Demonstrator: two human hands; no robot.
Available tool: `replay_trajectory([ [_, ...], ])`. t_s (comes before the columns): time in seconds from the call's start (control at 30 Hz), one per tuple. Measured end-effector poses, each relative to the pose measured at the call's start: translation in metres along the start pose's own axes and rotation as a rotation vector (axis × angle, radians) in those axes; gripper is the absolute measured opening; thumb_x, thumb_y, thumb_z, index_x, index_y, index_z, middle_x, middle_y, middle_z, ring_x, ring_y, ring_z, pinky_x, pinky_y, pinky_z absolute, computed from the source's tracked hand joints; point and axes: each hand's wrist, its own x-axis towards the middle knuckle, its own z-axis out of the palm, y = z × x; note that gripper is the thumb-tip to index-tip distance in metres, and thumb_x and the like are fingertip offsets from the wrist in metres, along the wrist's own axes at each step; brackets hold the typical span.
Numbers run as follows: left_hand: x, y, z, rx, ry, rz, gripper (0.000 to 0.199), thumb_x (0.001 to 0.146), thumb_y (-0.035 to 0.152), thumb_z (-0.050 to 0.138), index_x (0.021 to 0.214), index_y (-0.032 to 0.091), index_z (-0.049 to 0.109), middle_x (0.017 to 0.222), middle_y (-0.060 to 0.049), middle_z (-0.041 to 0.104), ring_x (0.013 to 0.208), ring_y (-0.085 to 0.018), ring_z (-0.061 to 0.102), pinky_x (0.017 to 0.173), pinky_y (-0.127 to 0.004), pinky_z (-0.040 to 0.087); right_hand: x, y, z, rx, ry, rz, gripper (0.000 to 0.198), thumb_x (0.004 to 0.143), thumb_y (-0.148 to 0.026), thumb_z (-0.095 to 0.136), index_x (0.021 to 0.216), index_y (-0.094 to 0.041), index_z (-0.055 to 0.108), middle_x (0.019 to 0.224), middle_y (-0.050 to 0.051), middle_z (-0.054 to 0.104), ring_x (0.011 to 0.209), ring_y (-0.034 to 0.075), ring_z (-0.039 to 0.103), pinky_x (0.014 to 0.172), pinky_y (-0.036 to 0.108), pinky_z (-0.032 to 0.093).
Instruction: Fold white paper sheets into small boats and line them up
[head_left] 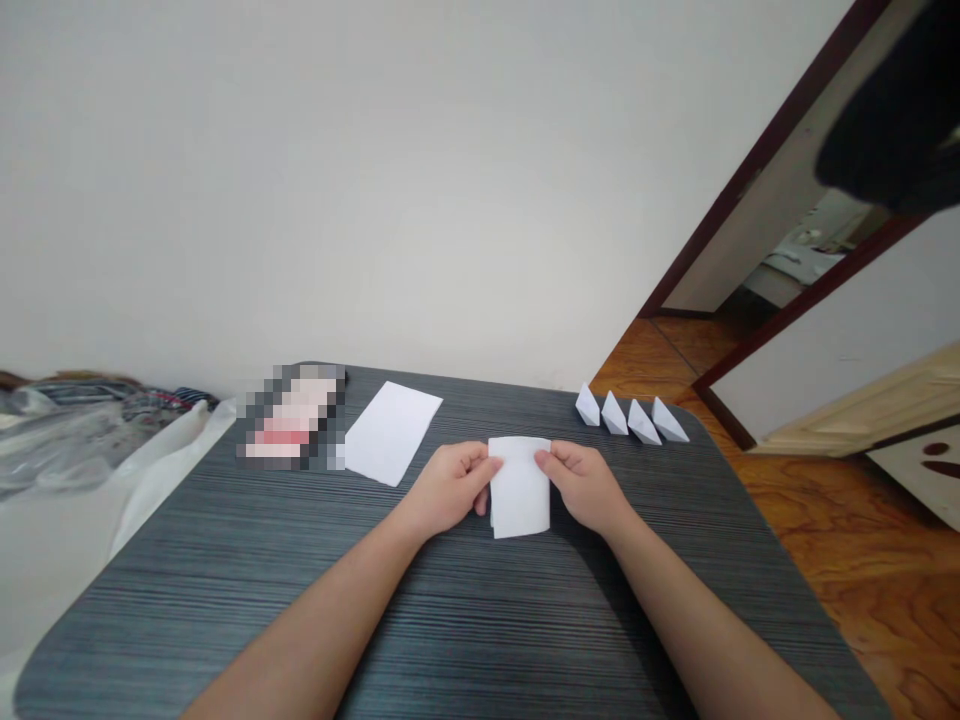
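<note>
Head view: left hand point(448, 488), right hand point(583, 484) pinch folded white paper point(520, 488); striped grey table point(465, 620).

A pixelated patch point(292, 417) near the table's point(225, 560) far left edge hides whatever lies there. Both forearms are cut off by the bottom edge, as is the table's near edge. The fingers point(480, 462) cover the paper's point(520, 495) side edges. A dark blurred shape point(896, 115) fills the top right corner, unidentifiable.

text: none legible | paper sheets point(392, 431): blank | item on desk point(480, 620): blurred patch point(291, 416), unreadable
</note>
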Motion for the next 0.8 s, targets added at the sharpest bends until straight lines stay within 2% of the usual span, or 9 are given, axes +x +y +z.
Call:
replay_trajectory([
  [0.13,-0.0002,0.0008,-0.0006,0.015,0.068,0.006,0.035,0.088,0.039,0.041,0.062,0.017,0.047,0.047,0.003,0.053,0.045,-0.009,0.048,0.05,-0.021,0.037,0.0008,0.0018,0.001,0.05,-0.035,-0.001,0.028,0.083,-0.04,0.05,0.076,-0.017,0.064,0.065,0.002,0.062,0.065,0.018,0.055,0.057,0.027,0.042],
  [0.3,0.0008,0.0007,-0.0007,-0.001,0.123,0.008,0.03,0.087,0.038,0.042,0.067,0.018,0.05,0.047,0.004,0.052,0.044,-0.01,0.048,0.048,-0.021,0.036,0.0017,0.0057,0.0005,0.054,-0.165,-0.007,0.029,0.084,-0.038,0.05,0.072,-0.015,0.062,0.066,0.001,0.061,0.06,0.015,0.053,0.057,0.025,0.042],
  [0.47,0.0014,-0.0011,0.0005,0.025,0.162,0.01,0.03,0.086,0.039,0.043,0.066,0.018,0.049,0.048,0.004,0.052,0.045,-0.011,0.049,0.048,-0.022,0.036,0.0016,0.0067,0.0008,0.043,-0.155,-0.003,0.031,0.086,-0.038,0.048,0.067,-0.016,0.058,0.061,0.0,0.059,0.056,0.013,0.05,0.054,0.024,0.04],
  [0.67,0.0029,-0.0018,0.0001,-0.006,0.223,0.01,0.03,0.086,0.039,0.044,0.064,0.018,0.046,0.047,0.004,0.051,0.045,-0.011,0.049,0.048,-0.022,0.037,0.0005,0.0046,0.0001,0.109,-0.257,0.026,0.03,0.085,-0.036,0.051,0.063,-0.016,0.056,0.054,-0.001,0.059,0.05,0.012,0.053,0.052,0.023,0.04],
  [0.8,0.0035,-0.0011,0.0007,-0.033,0.225,-0.001,0.029,0.086,0.038,0.044,0.065,0.018,0.046,0.047,0.005,0.049,0.045,-0.01,0.047,0.048,-0.022,0.037,-0.0001,0.0031,-0.0007,0.097,-0.244,0.035,0.032,0.085,-0.038,0.05,0.062,-0.016,0.055,0.051,-0.001,0.058,0.047,0.011,0.052,0.05,0.022,0.039],
])
